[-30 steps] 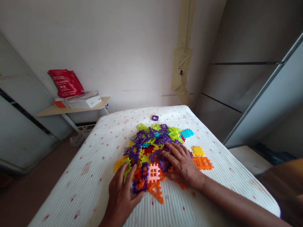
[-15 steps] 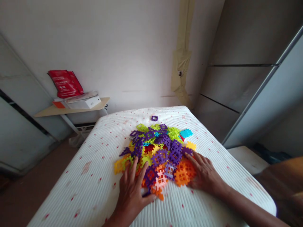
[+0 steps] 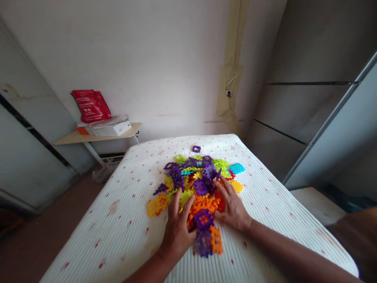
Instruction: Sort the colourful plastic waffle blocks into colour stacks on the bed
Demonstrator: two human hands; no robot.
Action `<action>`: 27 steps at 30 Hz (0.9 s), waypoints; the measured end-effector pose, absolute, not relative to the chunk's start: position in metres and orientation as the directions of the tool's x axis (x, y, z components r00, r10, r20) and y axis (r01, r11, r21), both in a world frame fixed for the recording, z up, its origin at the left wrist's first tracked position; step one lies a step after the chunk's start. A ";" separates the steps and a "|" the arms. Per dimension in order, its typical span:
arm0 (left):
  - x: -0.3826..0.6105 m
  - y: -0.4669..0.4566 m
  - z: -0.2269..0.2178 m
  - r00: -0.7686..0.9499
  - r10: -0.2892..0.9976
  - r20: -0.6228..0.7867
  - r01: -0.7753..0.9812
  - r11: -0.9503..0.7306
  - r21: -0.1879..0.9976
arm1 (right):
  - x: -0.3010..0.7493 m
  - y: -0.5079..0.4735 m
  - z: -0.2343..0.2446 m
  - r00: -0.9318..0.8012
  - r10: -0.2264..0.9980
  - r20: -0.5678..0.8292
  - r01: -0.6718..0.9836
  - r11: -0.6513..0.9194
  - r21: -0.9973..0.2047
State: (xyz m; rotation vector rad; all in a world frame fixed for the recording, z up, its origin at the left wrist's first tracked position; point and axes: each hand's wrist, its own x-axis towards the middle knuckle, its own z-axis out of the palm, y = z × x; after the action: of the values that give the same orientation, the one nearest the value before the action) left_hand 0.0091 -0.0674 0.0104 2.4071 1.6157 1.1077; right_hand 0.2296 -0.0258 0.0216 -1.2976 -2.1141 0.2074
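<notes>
Two hands press flat on a heap of plastic tiles (image 3: 197, 179) in the middle of a white mattress (image 3: 126, 220). The left hand (image 3: 176, 230) and right hand (image 3: 231, 206) lie palm down on the heap's near edge, fingers spread, gripping nothing. The toothed tiles look light, stiff and apt to slide or snag together; a single one is best pinched by its edges. One purple tile (image 3: 196, 149) lies apart, beyond the heap.

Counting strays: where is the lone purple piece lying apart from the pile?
Head view: the lone purple piece lies on the bed, just beyond the far edge of the pile, centre frame.
</notes>
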 end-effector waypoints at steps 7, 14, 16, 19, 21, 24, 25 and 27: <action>0.013 -0.055 0.015 0.134 0.822 0.553 0.666 -0.488 0.564 | 0.211 -0.014 0.028 -0.286 0.806 0.518 0.617 0.569 -0.544; 0.019 -0.042 0.017 -0.040 0.848 0.528 0.429 -0.463 0.776 | 0.180 -0.002 0.038 -0.271 0.765 0.585 0.498 0.631 -0.595; 0.020 -0.039 0.022 -0.075 0.865 0.496 0.388 -0.433 0.813 | 0.174 0.004 0.043 -0.271 0.744 0.610 0.458 0.657 -0.599; 0.020 -0.032 0.036 -0.130 0.881 0.455 0.307 -0.401 0.863 | 0.166 0.015 0.056 -0.247 0.722 0.647 0.395 0.684 -0.613; 0.017 -0.024 0.048 -0.140 0.892 0.430 0.232 -0.393 0.890 | 0.162 0.023 0.069 -0.218 0.730 0.648 0.375 0.676 -0.635; 0.010 -0.007 0.064 -0.135 0.901 0.413 0.179 -0.388 0.904 | 0.155 0.037 0.088 -0.206 0.762 0.613 0.374 0.641 -0.670; 0.007 0.000 0.068 -0.140 0.899 0.415 0.182 -0.389 0.903 | 0.153 0.043 0.094 -0.214 0.770 0.602 0.383 0.632 -0.673; 0.002 0.014 0.074 -0.155 0.892 0.424 0.191 -0.394 0.899 | 0.150 0.055 0.102 -0.233 0.782 0.578 0.422 0.617 -0.664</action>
State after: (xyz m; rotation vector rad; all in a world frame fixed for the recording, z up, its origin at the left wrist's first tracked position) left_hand 0.0019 0.0138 0.0736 1.5467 1.2429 1.5990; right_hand 0.1503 0.0552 0.1018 -0.9646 -1.8618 0.4609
